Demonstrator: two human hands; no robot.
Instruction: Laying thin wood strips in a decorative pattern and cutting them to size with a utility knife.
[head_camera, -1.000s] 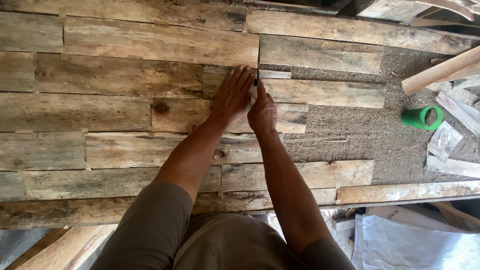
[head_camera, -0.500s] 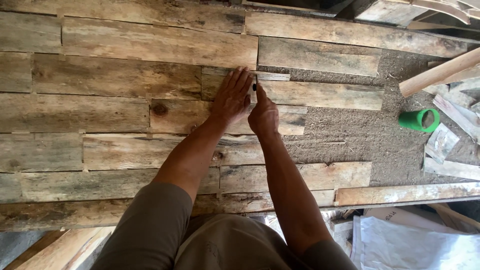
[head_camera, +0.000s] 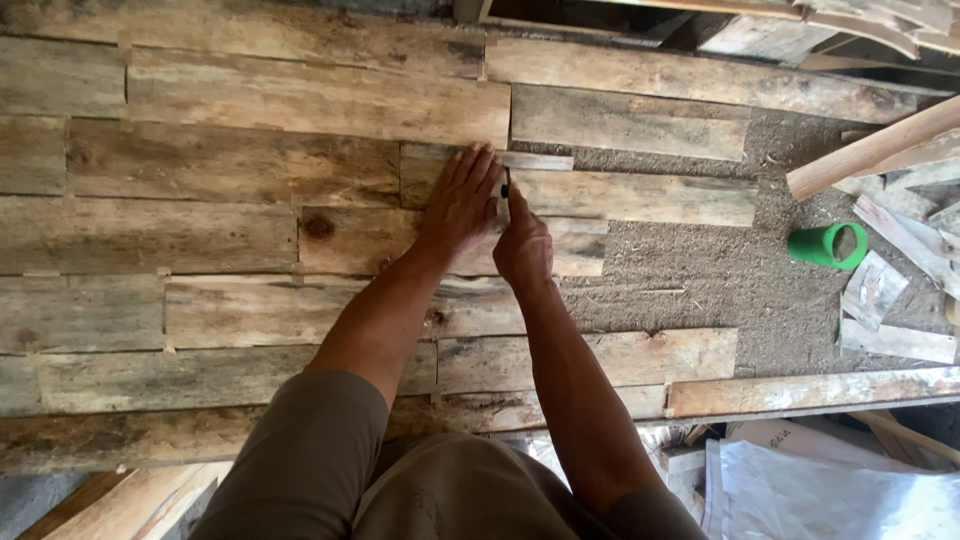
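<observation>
Since a second ago almost nothing is shifting: my left hand (head_camera: 462, 205) is staying flat, fingers spread and together with the wood, pressing down on the short plank (head_camera: 440, 190) in the third row of the board surface (head_camera: 250, 240). My right hand (head_camera: 522, 245) is staying closed around a thin dark marker (head_camera: 506, 190), its tip touching the plank's end just beside my left fingertips. The view is sliding only a little, so I am judging that the marking at this plank end is still going on, not finished.

The plank I am working on is lying directly under my left palm, its right end meeting a thin sliver of wood (head_camera: 537, 160) and a longer plank (head_camera: 630, 198) just past my right hand.

To the right of my right hand, the rows are stopping short and a bare gritty underlayer (head_camera: 720, 280) is showing. Farther right, well apart from both hands, a green tube (head_camera: 828, 245) is lying on its side, with loose offcuts (head_camera: 880, 290) and a pale batten (head_camera: 870, 150) beyond it. Below my arms, white sheets (head_camera: 820, 490) are lying under the edge. Nothing is crowding my hands; only my own left fingers are hiding part of the plank end.
</observation>
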